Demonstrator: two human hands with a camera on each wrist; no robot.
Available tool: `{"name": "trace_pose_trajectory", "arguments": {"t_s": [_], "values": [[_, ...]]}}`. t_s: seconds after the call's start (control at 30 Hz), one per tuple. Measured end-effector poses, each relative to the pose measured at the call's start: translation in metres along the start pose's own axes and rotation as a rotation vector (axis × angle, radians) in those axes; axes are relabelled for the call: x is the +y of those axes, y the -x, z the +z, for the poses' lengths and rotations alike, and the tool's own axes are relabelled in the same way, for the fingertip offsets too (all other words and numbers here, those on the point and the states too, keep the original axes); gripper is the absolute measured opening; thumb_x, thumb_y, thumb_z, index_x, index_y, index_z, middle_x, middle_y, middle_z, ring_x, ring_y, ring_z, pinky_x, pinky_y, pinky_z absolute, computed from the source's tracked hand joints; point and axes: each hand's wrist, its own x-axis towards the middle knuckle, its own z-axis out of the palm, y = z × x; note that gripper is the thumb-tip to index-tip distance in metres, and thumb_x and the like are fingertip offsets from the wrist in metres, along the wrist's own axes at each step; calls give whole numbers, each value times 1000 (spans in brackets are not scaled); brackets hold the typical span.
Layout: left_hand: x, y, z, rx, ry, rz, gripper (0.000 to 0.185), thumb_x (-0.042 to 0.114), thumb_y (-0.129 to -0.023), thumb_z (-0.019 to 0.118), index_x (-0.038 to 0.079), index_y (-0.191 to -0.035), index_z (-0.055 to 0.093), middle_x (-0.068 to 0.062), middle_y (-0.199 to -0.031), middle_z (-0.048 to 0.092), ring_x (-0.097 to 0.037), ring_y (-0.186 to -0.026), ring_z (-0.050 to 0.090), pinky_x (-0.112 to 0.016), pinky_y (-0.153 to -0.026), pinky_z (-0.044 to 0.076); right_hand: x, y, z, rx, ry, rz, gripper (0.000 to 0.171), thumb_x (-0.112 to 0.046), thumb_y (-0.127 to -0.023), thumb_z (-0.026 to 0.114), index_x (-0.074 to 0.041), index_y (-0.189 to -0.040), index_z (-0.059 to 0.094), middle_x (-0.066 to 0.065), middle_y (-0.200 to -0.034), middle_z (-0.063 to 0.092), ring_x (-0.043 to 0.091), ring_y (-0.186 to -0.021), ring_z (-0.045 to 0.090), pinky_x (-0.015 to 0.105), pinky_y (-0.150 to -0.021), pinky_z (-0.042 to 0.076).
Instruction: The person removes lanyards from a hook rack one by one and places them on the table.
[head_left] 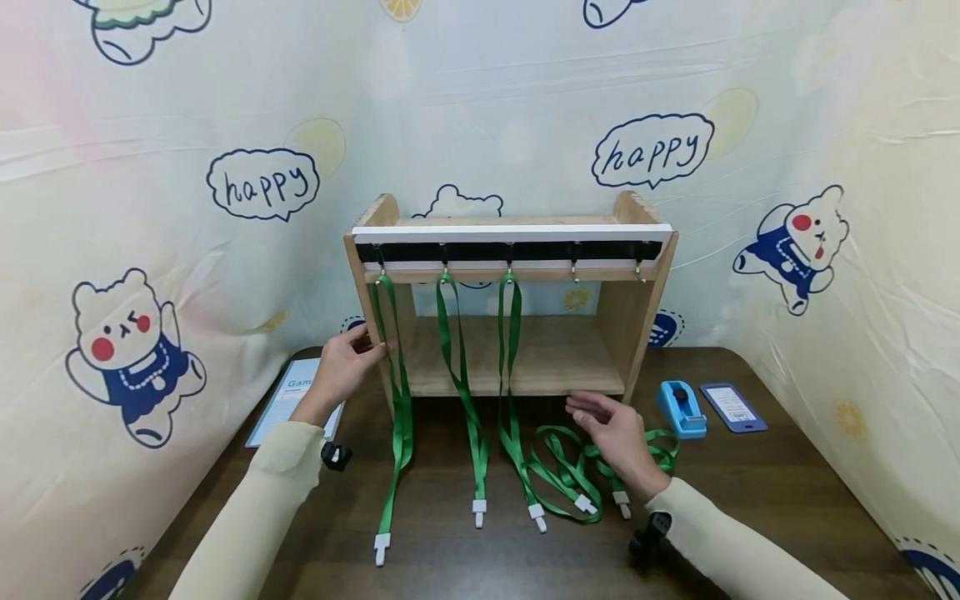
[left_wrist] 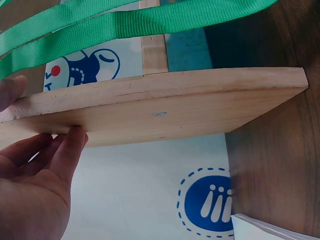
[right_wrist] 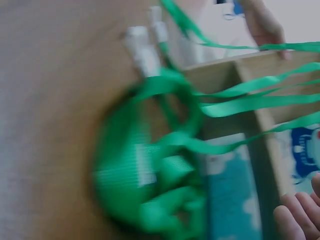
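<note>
The left hand [head_left: 341, 371] grips the left side panel [left_wrist: 200, 107] of a wooden shelf [head_left: 555, 354], thumb at the front edge and fingers against the outer face. The right hand [head_left: 615, 433] is held loosely spread, palm empty, near the right part of the shelf's lower board and above loose green ribbon. The right wrist view is blurred, so whether its fingertips touch the board is hard to tell.

Around the hands are 5 green lanyards. 3 hang from hooks at the front of the shelf: the left lanyard [head_left: 402, 417] just beside the left hand, the middle lanyard [head_left: 476, 433], and the third lanyard [head_left: 512, 437] farther right. Their white clips are at the lower ends, in front of the shelf. The other 2 lie on the table [head_left: 442, 542] — a looped lanyard [head_left: 558, 482] left of the right hand, and a bunched lanyard [head_left: 667, 452] partly hidden behind that hand.

The 5 hooks line up along a black strip [head_left: 476, 252] under the white top edge. Right of the shelf sit a blue tape dispenser [head_left: 682, 408] and, beside it, a blue-framed card [head_left: 733, 407]. A printed booklet [head_left: 285, 404] lies on the left, partly behind the left arm. Farther out hangs a pale cloth [head_left: 487, 108] with cartoon bears and "happy" bubbles.
</note>
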Motion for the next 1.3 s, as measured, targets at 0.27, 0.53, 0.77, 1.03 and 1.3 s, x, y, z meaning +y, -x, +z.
{"name": "trace_pose_trajectory", "arguments": {"t_s": [0.27,0.53,0.77,1.03,1.3], "values": [[0,-1,0,3,-18,6,59,53,-96,64,12,-138,59,-17,-128,67,-34,-119,63,-54,-99,54,-44,-8,-32,-18,-132,-96,36,-20,-99,66,-5,-132,64,16,-130,70,12,-112,71,13,-90,54],[-2,-2,-1,-4,-12,-2,53,50,-97,63,11,-133,61,-18,-126,67,-34,-117,62,-55,-100,53,-87,-16,-52,-30,-240,-243,40,-17,-99,66,2,-134,59,12,-130,70,5,-111,71,18,-92,56],[-2,-1,-2,3,-6,7,47,42,-98,64,11,-134,62,-17,-125,67,-32,-116,62,-51,-96,54,-114,-25,-58,-54,-277,-318,38,-16,-99,66,-1,-133,61,3,-126,73,7,-111,71,21,-93,57],[1,-3,-3,4,-3,16,42,37,-98,64,11,-131,63,-16,-124,67,-30,-113,62,-47,-93,54,-134,-37,-56,-97,-305,-327,40,-15,-98,67,0,-134,60,11,-130,71,11,-113,72,28,-96,57],[0,-2,-1,-6,6,10,42,34,-98,64,10,-132,63,-17,-124,67,-32,-115,62,-47,-94,54,-145,-48,-49,-144,-352,-298,43,-12,-97,69,4,-135,58,10,-128,72,14,-113,72,29,-95,57]]}}
